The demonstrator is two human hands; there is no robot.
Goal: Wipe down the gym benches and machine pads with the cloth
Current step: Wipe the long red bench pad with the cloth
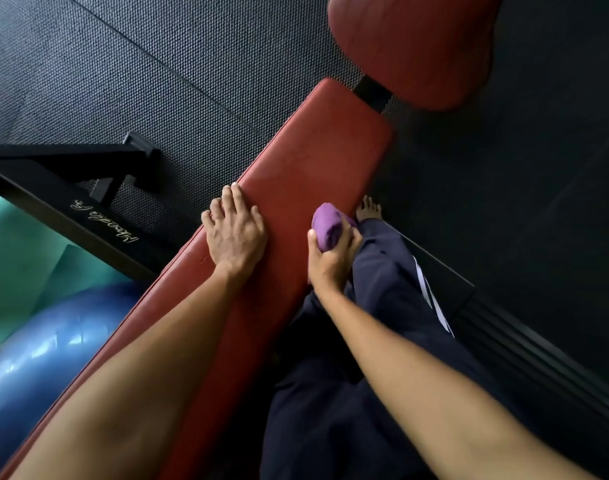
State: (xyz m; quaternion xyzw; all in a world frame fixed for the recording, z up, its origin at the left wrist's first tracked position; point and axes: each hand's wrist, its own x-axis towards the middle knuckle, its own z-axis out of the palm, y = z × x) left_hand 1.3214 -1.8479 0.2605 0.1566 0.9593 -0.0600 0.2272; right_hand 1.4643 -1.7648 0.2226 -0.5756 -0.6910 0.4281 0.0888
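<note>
Hands: our left hand [234,233] lies flat on the red bench [296,174]; our right hand [330,258] grips the purple cloth [327,225] at its edge. Wiping looks barely underway.

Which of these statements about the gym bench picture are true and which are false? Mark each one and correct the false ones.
1. The right hand holds a bunched purple cloth at the edge of the red bench pad. True.
2. The left hand grips a spray bottle. False: it lies flat and open on the bench pad, holding nothing.
3. A blue exercise ball sits to the left of the bench. True.
4. The cloth is spread flat across the separate red pad at the top. False: it is balled up in the right hand's grip, far from that pad.
5. The person wears shoes. False: a bare foot shows beside the bench.
</note>
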